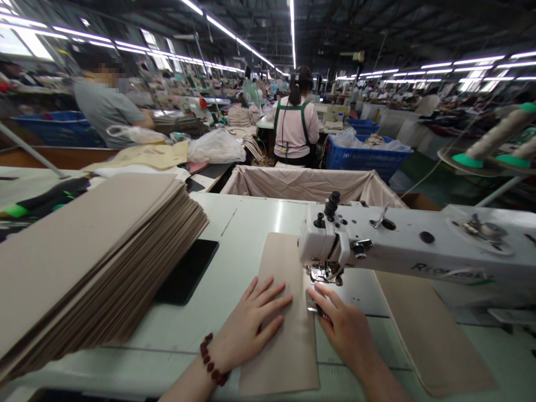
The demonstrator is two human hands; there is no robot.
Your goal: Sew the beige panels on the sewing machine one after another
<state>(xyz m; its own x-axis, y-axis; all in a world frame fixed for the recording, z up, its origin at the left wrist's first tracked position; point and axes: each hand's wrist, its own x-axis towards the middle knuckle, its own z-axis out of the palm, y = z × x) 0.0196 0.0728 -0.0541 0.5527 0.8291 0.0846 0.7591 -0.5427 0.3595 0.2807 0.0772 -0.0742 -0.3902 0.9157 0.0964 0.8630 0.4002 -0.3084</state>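
A long beige fabric panel (285,357) lies flat on the pale green table, its right edge beside the presser foot (324,274) of a white sewing machine (402,240). My left hand (255,324), with a dark red bead bracelet (213,360) on the wrist, rests flat on the panel with its fingers spread. Just in front of the presser foot, my right hand (343,324) is bent at the panel's right edge. Between its thumb and forefinger shows a small metal piece (311,303), partly hidden; whether it is held or fixed to the machine is unclear.
A tall stack of beige panels (96,245) stands at left, partly over a black flat object (188,273). Another beige panel (431,335) lies right, beneath the machine arm. Beyond the table are a cloth-lined bin (305,181), a blue basket (364,159) and co-workers. Thread cones (494,137) stand at right.
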